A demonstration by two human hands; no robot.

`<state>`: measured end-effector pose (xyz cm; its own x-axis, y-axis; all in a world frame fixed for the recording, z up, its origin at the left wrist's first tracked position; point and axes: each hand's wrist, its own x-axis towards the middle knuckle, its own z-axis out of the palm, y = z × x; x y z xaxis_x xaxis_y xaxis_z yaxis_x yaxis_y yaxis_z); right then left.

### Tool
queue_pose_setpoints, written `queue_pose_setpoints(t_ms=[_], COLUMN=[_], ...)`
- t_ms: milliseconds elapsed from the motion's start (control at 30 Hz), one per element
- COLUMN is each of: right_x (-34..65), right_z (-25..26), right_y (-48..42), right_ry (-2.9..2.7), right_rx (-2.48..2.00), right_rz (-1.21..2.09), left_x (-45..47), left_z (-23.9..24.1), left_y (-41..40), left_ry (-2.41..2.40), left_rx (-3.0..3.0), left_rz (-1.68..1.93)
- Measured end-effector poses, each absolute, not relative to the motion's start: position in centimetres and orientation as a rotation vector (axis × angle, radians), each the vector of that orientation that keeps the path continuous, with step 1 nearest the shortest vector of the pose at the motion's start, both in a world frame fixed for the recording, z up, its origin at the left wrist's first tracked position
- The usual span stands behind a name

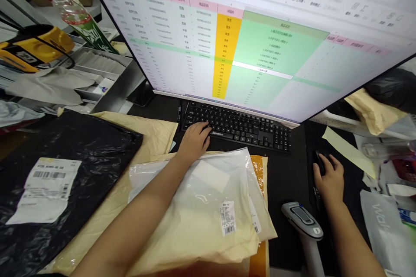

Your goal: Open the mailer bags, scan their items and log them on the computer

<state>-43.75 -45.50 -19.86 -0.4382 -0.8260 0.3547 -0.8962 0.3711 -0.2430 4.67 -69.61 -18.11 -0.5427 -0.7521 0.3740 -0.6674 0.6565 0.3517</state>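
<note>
My left hand (194, 140) rests on the left part of a black keyboard (234, 126), its fingers stretched over the keys and holding nothing. My right hand (330, 178) is over a dark computer mouse (320, 163) on the black mat, fingers on top and thumb at its side; most of the mouse is hidden. Under my left forearm lies a clear plastic bag (201, 199) with pale contents and a barcode label (228, 217). Above the keyboard a monitor (182, 47) displays a spreadsheet with green and orange columns.
A grey barcode scanner (303, 220) stands left of my right forearm. At left lie a black parcel bag (97, 147) with a shipping label (45, 191), a yellow label printer (42, 47) and a green-labelled bottle (81, 21). A frosted bag (383, 225) lies at right.
</note>
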Motion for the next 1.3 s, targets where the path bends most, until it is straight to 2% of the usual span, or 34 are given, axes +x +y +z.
queue_pose_setpoints(t_ms=[533, 1300], right_x=[-43.8, -45.6], right_z=[-19.7, -19.4], right_y=[-45.3, -44.9], right_ry=[-2.505, -2.466], right_rx=[1.463, 1.576], right_rz=[0.666, 0.552], left_x=[4.6, 4.6], left_z=[-18.2, -18.6], left_y=[-69.6, -69.7], left_ry=[-2.358, -2.429], left_rx=[1.100, 1.164], left_rz=[-0.275, -0.495])
